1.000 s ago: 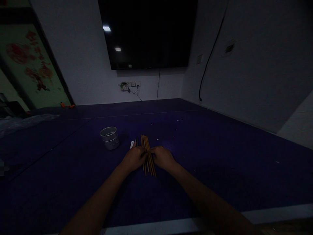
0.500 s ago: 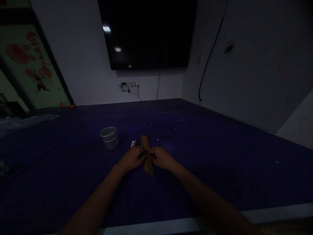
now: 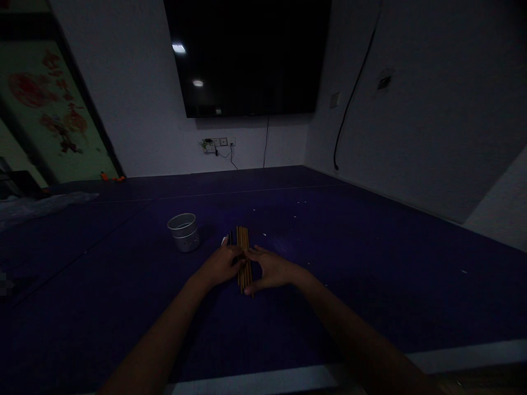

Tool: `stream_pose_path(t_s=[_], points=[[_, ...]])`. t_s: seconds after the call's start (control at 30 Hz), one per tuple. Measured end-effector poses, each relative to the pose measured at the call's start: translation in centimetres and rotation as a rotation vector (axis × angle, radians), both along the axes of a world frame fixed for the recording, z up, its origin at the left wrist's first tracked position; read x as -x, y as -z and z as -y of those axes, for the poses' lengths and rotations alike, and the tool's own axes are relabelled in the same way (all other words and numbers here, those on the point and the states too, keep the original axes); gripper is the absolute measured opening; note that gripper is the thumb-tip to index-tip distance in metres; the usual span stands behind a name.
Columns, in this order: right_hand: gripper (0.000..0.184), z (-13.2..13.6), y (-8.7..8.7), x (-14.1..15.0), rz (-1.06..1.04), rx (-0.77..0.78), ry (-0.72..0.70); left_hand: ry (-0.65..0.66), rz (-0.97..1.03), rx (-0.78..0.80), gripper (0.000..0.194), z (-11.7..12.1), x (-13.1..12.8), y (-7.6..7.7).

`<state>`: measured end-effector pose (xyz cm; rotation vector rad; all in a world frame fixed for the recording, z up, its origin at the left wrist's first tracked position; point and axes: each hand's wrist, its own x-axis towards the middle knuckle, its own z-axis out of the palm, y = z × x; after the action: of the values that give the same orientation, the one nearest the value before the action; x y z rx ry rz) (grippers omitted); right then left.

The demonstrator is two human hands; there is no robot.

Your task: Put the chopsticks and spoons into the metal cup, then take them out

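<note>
A row of yellow-brown pencils (image 3: 244, 237) lies side by side on the dark purple surface, pointing away from me. From the left, my left hand (image 3: 222, 264) has its fingers and thumb closed over the middle of the row. My right hand (image 3: 274, 269) is on the other side with thumb and fingers spread apart. Its fingertips touch the middle of the pencils and its thumb is at their near end. Beside the left fingers lie dark pens (image 3: 231, 237) and a small white item (image 3: 224, 241), partly hidden by that hand.
A grey metal cup (image 3: 184, 233) stands upright to the left of the pencils. Small white scraps (image 3: 264, 235) dot the purple surface (image 3: 370, 263). Clear plastic sheeting (image 3: 49, 203) lies at far left. A large dark TV (image 3: 251, 60) hangs on the wall behind.
My right hand has opened, its thumb dropping toward the pencils' near end. The near ends have shifted left, so the row sits straighter. My left hand has barely moved.
</note>
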<state>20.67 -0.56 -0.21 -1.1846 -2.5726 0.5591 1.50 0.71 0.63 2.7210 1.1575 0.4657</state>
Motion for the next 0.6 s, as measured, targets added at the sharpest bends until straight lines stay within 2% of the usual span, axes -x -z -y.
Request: stream_pose_path(t_s=[0.07,0.17,0.6], points=[[0.124,0.15,-0.35,-0.19,0.04,0.118,-0.026,0.007,0.005,0.004,0.024,0.01,-0.02,-0.07],[0.138,0.25,-0.64,-0.29,0.064,0.195,-0.058,0.016,0.019,0.004,0.024,-0.03,-0.03,0.0],[0.129,0.25,-0.64,-0.13,0.034,0.113,-0.027,-0.003,-0.005,-0.049,0.024,-0.3,-0.07,0.26]])
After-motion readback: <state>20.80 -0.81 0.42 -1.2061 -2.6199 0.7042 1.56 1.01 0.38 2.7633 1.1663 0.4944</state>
